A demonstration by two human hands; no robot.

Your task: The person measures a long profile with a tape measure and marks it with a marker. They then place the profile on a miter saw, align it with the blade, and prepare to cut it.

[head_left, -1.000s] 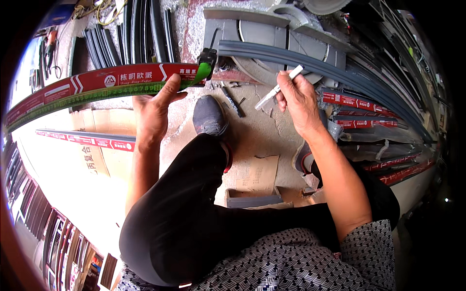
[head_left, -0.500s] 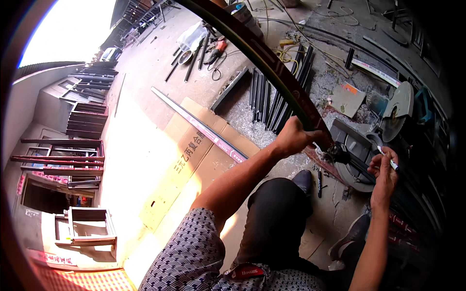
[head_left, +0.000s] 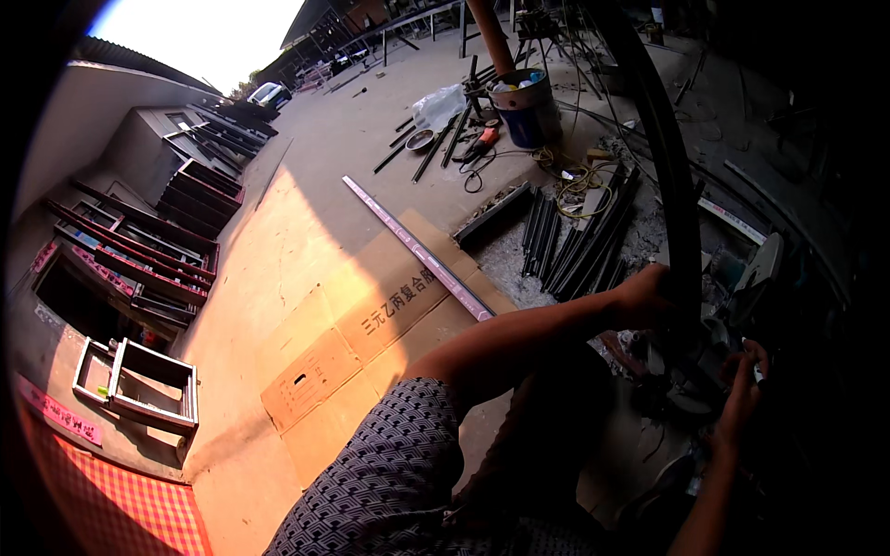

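Left hand: [head_left: 644,295] looks closed around the bar [head_left: 669,139], low on the part that shows.
Bar: rises from the left hand, curving up and out past the upper edge.
Right hand: [head_left: 739,389] lower and to the right of the left one, fingers curled, it seems, on a pale piece [head_left: 759,373].
Steadying: a long bar held near one end probably wants to sway, so a firm left grip with the wrist braced should serve best.
Clearance: better to hold the bar off the pale disc [head_left: 762,266], just above the right hand.
Light: turning the work out of the shade would likely help.
Bar ends: upper cut off; lower lost in darkness beneath the left hand.
Fingers: left fingertips hidden; contact around the right hand hard to read.
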